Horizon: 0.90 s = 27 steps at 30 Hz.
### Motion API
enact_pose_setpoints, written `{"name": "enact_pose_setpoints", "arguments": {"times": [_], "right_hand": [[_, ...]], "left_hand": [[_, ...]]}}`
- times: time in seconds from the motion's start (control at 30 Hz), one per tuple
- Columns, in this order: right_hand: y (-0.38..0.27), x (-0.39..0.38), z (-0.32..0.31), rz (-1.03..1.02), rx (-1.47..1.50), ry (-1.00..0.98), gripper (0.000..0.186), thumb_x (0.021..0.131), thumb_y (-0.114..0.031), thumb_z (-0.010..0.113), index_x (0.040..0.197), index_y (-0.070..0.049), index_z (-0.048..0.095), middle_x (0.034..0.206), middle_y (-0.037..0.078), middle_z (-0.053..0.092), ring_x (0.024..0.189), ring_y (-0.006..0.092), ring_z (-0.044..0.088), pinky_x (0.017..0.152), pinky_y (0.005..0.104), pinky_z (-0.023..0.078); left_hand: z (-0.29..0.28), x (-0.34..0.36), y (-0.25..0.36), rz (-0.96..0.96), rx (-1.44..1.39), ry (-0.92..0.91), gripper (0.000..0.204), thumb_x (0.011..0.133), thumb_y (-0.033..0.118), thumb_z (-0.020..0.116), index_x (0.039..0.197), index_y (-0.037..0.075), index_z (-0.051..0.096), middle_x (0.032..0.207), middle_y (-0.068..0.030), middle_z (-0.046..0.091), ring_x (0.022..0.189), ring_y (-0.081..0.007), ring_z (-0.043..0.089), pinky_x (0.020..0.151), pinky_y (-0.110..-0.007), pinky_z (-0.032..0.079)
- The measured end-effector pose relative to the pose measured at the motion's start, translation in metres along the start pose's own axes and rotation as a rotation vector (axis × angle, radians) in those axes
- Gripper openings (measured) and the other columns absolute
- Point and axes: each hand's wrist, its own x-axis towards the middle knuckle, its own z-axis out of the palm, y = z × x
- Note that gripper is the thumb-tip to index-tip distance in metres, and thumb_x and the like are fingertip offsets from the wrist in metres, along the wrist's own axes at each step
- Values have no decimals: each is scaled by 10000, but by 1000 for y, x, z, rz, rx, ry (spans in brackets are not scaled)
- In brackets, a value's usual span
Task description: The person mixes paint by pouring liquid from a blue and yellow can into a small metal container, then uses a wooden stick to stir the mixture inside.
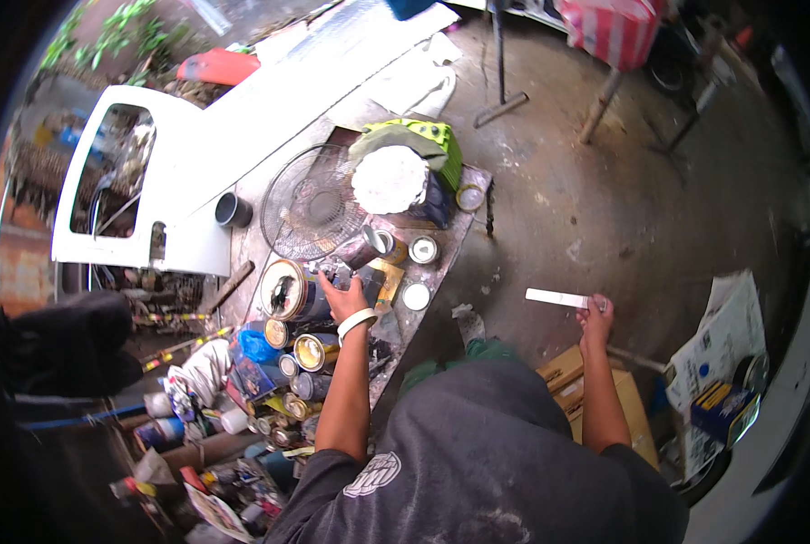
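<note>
- Left hand (343,297): reached out over the cluttered bench (441,263), fingers spread and laid against the rim side of a large open paint tin (287,290); whether they are closed round it or only touching cannot be told from above
- Right hand (595,319): held out well away from the bench, fingers clamped on one end of a flat white stick (559,297); the stick juts level toward the person's left, free end in the air over the concrete floor (586,199)
- Paint tin relative to left grip: just beyond and to the left of the fingertips, lid off, dark contents showing; touching the hand
- Neighbours of the left grip: a tipped small can (369,247) just ahead of the fingers; a wire fan guard (312,204) further ahead; a row of small tins (301,358) beside the wrist, packed close together
- Risk, judged: the open tin stands near the crowded bench edge; a push from the hand could tip it and spill paint
- Risk, judged: the forearm crosses the packed small tins; a sweep could knock them off
- Risk, judged: the stick is pinched at one end only; it could slip or drip on the cardboard box (564,367) below the right wrist
</note>
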Motion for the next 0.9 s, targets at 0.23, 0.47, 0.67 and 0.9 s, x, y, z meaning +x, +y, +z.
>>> {"name": "enact_pose_setpoints", "arguments": {"times": [0.23,0.47,0.67,0.9], "right_hand": [[-58,22,68,278,566,-424,117,952,-142,593,1061,-123,555,905,43,618,843,184,614,724,341,514],[-103,-28,282,134,323,-755,171,955,-77,573,1123,-69,542,993,87,639,884,219,646,741,360,540],[-69,-4,363,61,154,-781,216,960,-61,566,1166,-64,505,974,89,633,840,195,650,711,346,557],[-54,20,360,-44,-31,-820,304,957,-209,620,1197,-71,494,1013,77,615,890,187,630,793,362,534]], "left_hand": [[13,2,-24,-217,-366,-47,837,800,286,683,1453,-84,313,1438,-317,416,1313,-388,450,1092,-385,339],[-17,-18,-52,-302,-862,-242,643,810,140,544,1432,51,407,857,-53,554,677,-126,503,603,-267,444],[-58,-59,-46,-110,-1016,-330,660,818,81,518,1460,60,368,832,-48,533,698,-116,479,658,-256,421],[-103,-100,-69,-169,-1058,-383,766,756,61,528,1497,94,336,946,-67,525,752,-127,485,676,-259,433]]}}
